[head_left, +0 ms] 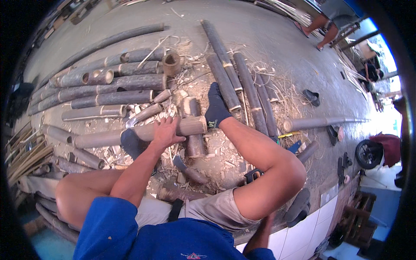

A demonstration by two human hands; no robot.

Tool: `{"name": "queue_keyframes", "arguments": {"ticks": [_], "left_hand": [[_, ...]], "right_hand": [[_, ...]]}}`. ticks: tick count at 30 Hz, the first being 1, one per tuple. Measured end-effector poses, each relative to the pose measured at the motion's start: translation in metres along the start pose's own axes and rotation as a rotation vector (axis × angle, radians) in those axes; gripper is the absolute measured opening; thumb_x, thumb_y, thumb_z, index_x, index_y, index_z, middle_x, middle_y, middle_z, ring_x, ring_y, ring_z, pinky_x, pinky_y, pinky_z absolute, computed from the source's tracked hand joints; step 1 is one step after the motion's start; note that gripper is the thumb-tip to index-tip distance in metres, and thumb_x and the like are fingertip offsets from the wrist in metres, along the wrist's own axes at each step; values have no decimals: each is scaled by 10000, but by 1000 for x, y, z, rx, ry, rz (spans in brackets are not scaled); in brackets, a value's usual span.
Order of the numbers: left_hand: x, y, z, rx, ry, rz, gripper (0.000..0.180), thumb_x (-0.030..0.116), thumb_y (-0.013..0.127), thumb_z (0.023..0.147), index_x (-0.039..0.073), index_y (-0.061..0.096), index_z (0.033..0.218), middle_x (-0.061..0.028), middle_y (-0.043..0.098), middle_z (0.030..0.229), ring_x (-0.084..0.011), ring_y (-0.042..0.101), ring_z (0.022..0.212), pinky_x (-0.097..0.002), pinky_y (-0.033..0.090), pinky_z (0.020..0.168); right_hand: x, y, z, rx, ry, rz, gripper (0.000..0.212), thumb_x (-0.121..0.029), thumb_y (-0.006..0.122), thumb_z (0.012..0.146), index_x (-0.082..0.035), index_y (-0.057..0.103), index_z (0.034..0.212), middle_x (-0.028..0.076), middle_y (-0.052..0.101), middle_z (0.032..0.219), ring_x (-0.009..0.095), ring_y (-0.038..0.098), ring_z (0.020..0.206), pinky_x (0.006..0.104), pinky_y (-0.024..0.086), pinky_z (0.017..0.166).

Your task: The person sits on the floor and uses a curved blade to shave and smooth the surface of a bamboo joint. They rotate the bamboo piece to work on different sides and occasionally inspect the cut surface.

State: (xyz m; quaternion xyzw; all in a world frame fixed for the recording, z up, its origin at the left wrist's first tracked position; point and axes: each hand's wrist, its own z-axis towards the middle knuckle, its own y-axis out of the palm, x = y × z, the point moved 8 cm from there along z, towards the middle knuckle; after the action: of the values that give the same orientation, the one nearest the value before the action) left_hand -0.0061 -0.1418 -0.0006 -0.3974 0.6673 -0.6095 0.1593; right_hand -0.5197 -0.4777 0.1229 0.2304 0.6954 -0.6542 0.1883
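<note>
My left hand (166,132) lies with spread fingers on top of a thick bamboo pole (104,139) that runs from left to right in front of me. One foot in a dark sock (132,144) rests on this pole, and the other sock (215,106) is by its cut right end. Under that end is a shorter bamboo piece (196,146). Below my left hand lies a curved blade (178,163) with a brownish handle (195,175). My right forearm (262,232) goes down behind my thigh; the hand itself is hidden.
Several dark bamboo poles (125,82) lie at the left, more (223,82) at the far middle. Chips and shavings (221,158) cover the floor. A black handle (252,175) is beside my right thigh. Sandals (311,97) and another person's legs (327,32) are at the right.
</note>
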Motion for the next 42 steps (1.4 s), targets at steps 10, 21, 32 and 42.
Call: {"name": "queue_keyframes", "arguments": {"ticks": [10,21,32,42], "left_hand": [[0,-1,1,-45,-60,20,865,401,915,684,193,492,1409,-79,574,1318,-338,516,1290,-755,312,1074],[-5,0,11,-84,-69,17,808,375,920,683,172,506,1347,-90,594,1329,-361,514,1311,-797,279,1077],[-7,-4,21,-187,-94,-84,835,761,643,806,150,574,1371,-143,643,1329,-334,583,1278,-645,370,1083],[-11,1,41,-233,-91,-229,864,838,479,865,123,658,1315,-182,715,1224,-346,664,1181,-488,510,970]], "right_hand": [[31,51,-3,-8,22,-157,384,-344,476,1074,-7,599,1213,75,622,855,186,589,725,348,529,713],[10,30,-20,191,-8,-64,407,-327,486,1058,5,573,1277,98,613,882,199,575,704,344,528,672],[-149,-165,-104,421,-584,860,541,-259,556,955,-4,475,1425,132,584,926,226,562,803,373,528,780],[-210,36,-193,-432,-305,889,668,12,607,827,63,463,1478,125,684,1083,212,664,889,329,567,789]]}}
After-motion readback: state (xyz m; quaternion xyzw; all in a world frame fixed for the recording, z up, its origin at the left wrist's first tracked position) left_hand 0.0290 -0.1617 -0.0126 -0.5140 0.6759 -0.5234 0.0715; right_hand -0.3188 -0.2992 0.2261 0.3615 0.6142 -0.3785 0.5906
